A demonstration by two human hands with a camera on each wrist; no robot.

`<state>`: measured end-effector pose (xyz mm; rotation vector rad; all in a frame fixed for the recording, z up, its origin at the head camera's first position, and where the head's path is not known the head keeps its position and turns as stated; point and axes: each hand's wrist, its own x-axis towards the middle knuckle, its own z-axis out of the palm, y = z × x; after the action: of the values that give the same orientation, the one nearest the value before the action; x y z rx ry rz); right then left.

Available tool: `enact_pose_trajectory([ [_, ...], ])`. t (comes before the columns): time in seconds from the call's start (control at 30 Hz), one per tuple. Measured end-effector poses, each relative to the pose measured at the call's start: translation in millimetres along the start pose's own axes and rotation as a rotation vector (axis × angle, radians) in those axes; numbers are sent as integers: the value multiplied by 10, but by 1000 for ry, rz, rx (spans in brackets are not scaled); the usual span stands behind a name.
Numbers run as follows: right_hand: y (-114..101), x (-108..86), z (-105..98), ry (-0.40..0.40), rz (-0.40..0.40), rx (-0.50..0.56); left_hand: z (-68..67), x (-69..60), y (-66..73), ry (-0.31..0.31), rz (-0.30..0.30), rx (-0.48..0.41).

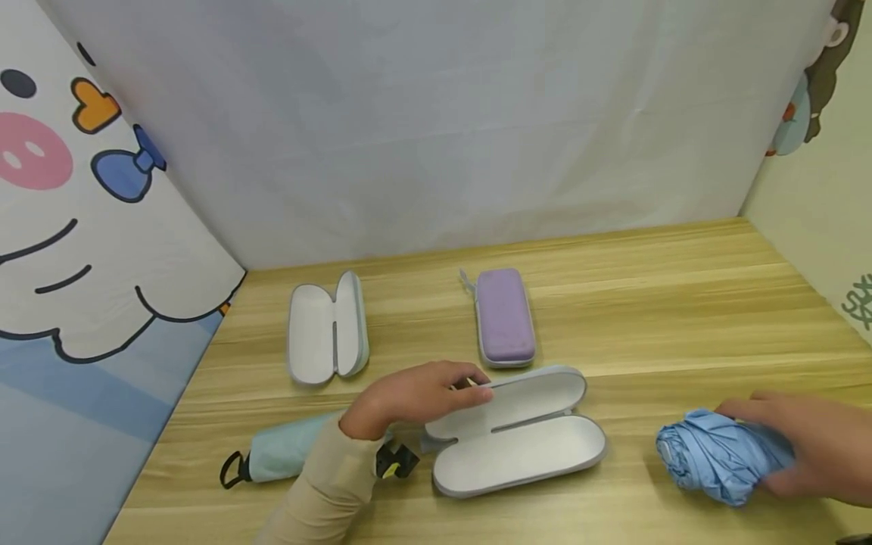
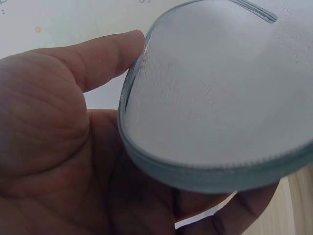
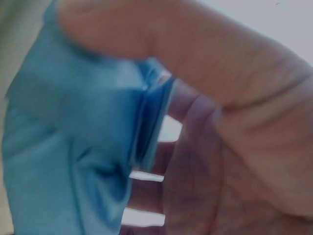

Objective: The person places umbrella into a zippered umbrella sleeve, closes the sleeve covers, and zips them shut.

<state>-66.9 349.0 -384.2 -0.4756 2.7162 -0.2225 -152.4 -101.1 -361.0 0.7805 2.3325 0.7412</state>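
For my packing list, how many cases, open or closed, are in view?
3: a pale open case at back left, a purple closed case to its right, and a nearer open case held by the left hand. No others show.

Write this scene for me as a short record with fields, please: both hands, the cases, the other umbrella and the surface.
Left hand: grips the edge of the front zip case
Right hand: grips the blue folded umbrella
Front zip case: open, pale lining showing
Back-left case: open, pale lining showing
Purple case: closed, behind the front zip case
Pale teal folded umbrella: partly hidden by the beige sleeve
Surface: wood-grain table
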Motion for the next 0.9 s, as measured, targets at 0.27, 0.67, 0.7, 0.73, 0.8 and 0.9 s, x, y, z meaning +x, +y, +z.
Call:
enact_pose_trajectory([
  [0.27, -558, 89, -402, 172, -213, 32, 11, 19, -10, -10, -4, -17],
  [0.67, -1402, 331, -695, 389, -546, 362, 27, 50, -25, 1, -2, -26],
  [0.7, -1460, 347, -697, 390, -545, 405, 27, 51, -30, 3, 9, -32],
  [0.73, -1511, 364, -693, 393, -544, 444, 27, 51, -33, 3, 20, -37],
  [0.8, -1596, 391, -678, 399, -531, 514, 21, 49, -38, 2, 50, -48],
  [0.9, -1692, 424, -631, 417, -516, 603, 17, 50, -46, -2, 83, -73],
])
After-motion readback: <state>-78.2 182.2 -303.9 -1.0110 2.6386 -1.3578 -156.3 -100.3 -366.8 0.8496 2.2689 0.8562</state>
